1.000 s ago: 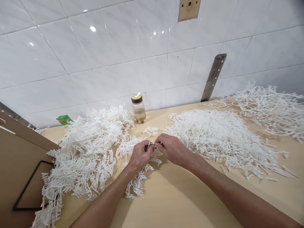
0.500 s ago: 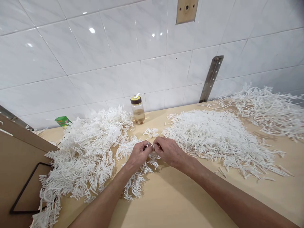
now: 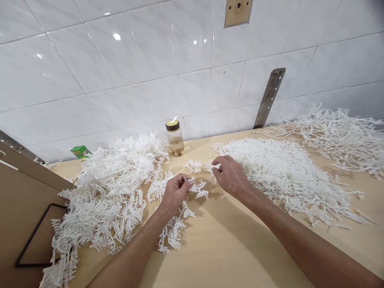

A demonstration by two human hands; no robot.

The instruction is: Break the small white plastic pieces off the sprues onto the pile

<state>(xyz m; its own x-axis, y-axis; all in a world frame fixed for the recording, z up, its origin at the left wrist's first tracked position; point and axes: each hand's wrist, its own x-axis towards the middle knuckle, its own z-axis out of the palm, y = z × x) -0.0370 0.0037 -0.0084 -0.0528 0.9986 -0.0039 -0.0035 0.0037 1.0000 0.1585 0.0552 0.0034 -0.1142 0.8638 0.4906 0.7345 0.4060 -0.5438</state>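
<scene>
My left hand [image 3: 176, 191] is closed in a pinch on a white branched plastic sprig [image 3: 198, 188], whose frilly end sticks out to the right above the table. To its right, my right hand [image 3: 230, 176] hovers at the near-left edge of a heap of short white pieces [image 3: 279, 172]. Its thumb and forefinger are apart, beside a few small white pieces [image 3: 211, 169]. A large tangled pile of white branched sprigs [image 3: 117, 192] spreads to the left of my left hand. Loose sprigs [image 3: 174, 232] lie under and in front of my left wrist.
A jar [image 3: 175, 140] with a yellow and dark lid stands by the tiled wall [image 3: 135, 104]. Long bare white stems [image 3: 339, 140] lie at the far right. At the left are a green box [image 3: 80, 151] and a brown panel [image 3: 27, 216] with a black frame. A metal bracket [image 3: 269, 98] rises behind.
My right hand has parted from my left and moved right and back to the heap's edge, its fingers opening. My left hand has barely moved; its sprig now shows more.
</scene>
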